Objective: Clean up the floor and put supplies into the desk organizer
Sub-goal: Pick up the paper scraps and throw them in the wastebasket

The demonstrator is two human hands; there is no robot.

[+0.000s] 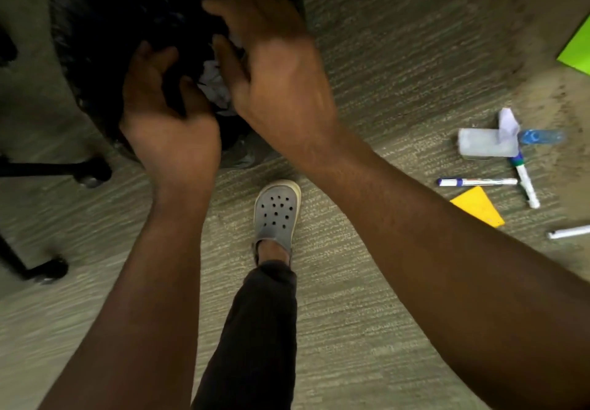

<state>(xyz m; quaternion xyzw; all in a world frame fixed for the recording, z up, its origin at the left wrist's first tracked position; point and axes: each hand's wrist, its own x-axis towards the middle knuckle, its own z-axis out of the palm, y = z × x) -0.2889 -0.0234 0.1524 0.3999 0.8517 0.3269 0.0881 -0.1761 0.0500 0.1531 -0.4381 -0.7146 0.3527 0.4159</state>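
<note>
A grey clog (pixel 277 214) stands on the carpet (pixel 367 314) nearest the camera. Beyond it both hands hover over the black-lined bin (pixel 95 26): the left hand (pixel 166 112) is cupped, half open, palm up; the right hand (pixel 274 68) is loosely spread, fingers curled down. Neither grips anything that I can make out. Crumpled white paper (pixel 214 82) shows between them, seemingly already inside the bin.

To finish this step well, let the paper fall fully clear of the rim, then check no scrap clings to the liner.

Off toward the right edge of the carpet lie the supplies: markers (pixel 477 182), a yellow card (pixel 479 206), a pale eraser (pixel 485 143) and a folded note (pixel 508 123) touching it. The organizer is not visible.
</note>
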